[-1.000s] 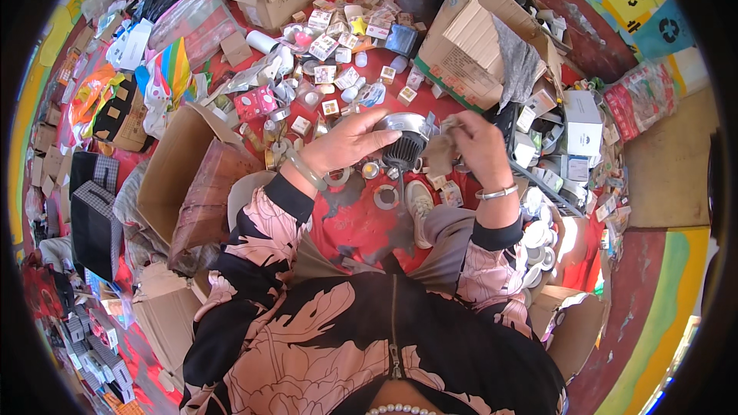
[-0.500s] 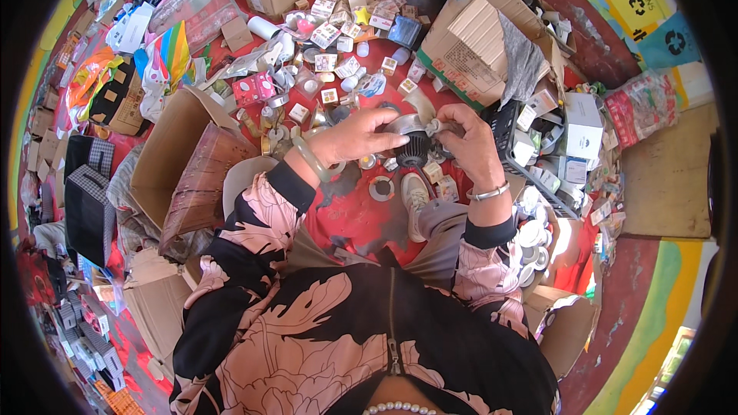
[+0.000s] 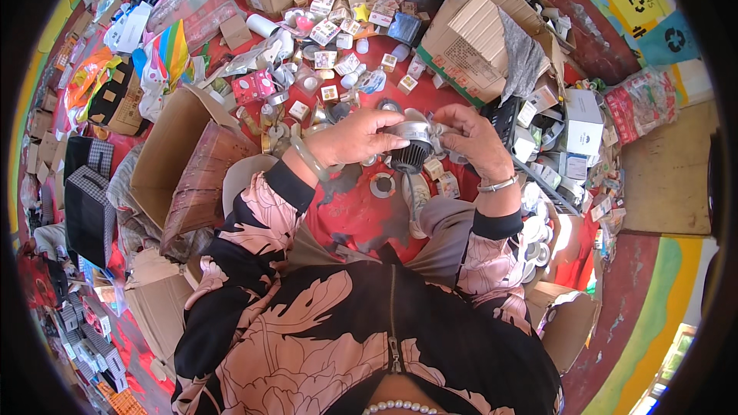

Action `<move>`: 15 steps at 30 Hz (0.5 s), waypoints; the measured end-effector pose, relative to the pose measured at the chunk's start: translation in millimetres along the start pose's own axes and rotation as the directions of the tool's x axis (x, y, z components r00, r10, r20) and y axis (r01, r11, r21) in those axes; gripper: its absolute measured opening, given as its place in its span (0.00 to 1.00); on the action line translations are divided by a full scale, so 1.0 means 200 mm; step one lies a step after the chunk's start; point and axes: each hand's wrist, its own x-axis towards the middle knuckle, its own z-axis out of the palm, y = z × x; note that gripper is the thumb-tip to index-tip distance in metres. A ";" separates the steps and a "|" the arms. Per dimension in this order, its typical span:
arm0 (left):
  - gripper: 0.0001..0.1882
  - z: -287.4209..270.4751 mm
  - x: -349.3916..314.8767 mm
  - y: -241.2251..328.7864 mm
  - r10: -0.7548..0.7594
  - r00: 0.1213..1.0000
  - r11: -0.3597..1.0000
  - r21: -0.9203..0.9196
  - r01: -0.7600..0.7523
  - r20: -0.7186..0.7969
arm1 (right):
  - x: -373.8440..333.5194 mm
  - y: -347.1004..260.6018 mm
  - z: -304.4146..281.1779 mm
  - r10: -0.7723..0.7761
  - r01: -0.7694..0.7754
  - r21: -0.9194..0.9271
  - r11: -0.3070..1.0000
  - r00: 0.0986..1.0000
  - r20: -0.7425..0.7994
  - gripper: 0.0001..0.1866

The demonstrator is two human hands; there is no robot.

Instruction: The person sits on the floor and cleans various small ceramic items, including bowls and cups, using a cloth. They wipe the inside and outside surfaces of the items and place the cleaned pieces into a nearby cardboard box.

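Observation:
My left hand (image 3: 360, 138) is closed on a round black finned part (image 3: 410, 157) with a silvery, clear-looking collar, which looks like a lamp's heat sink. Thumb and fingers grip its left side, and it hangs above the red floor between my knees. At the collar's right side, my right hand (image 3: 475, 142) pinches a pale, crumpled strip (image 3: 437, 135) that looks like clear plastic; its exact kind is unclear. Below the part lies a flat ring (image 3: 382, 185) on the floor. My shoe (image 3: 417, 198) shows just under the part.
Small printed boxes (image 3: 325, 60) and loose parts are heaped ahead. An open carton (image 3: 175, 154) stands at my left, and a large carton (image 3: 469, 58) leans at the far right. A black crate (image 3: 538, 173) full of boxes is beside my right arm, with white discs (image 3: 532, 234) nearer me.
The finned part has tilted in my hands, its fins now pointing down and slightly left. My right hand has shifted a little to the right and its fingers have turned over the strip.

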 end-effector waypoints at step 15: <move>0.14 0.10 0.02 -0.03 -0.094 0.987 0.980 0.188 0.069 0.128 | 0.02 0.06 0.15 -0.318 0.377 -0.614 0.693 0.925 0.209 0.10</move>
